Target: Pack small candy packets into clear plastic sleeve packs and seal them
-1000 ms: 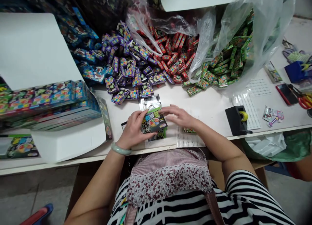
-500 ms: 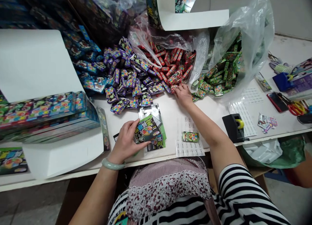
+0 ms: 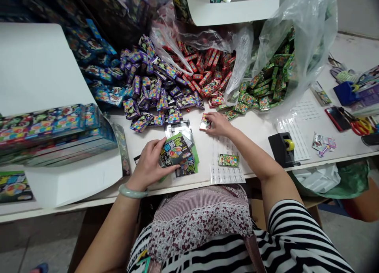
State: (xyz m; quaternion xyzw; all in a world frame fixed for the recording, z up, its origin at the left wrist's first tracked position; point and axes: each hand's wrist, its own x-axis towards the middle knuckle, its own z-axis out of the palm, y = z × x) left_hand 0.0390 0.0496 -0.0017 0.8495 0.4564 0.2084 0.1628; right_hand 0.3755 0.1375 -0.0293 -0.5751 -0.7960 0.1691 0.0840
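On the table (image 3: 257,123) before you, the opened carton (image 3: 97,182) stands at your left, and behind lies the long heap of small packets (image 3: 160,95), its right end being inside the plastic bag (image 3: 310,36). Nearer to you, the flat packages (image 3: 177,150) are in the middle, and to the right of them a single packet (image 3: 228,160) rests on the sticker sheet (image 3: 219,175). Farther right stands the tape dispenser (image 3: 278,148), and beyond it the phone (image 3: 338,118) lies beside the scissors (image 3: 363,127).
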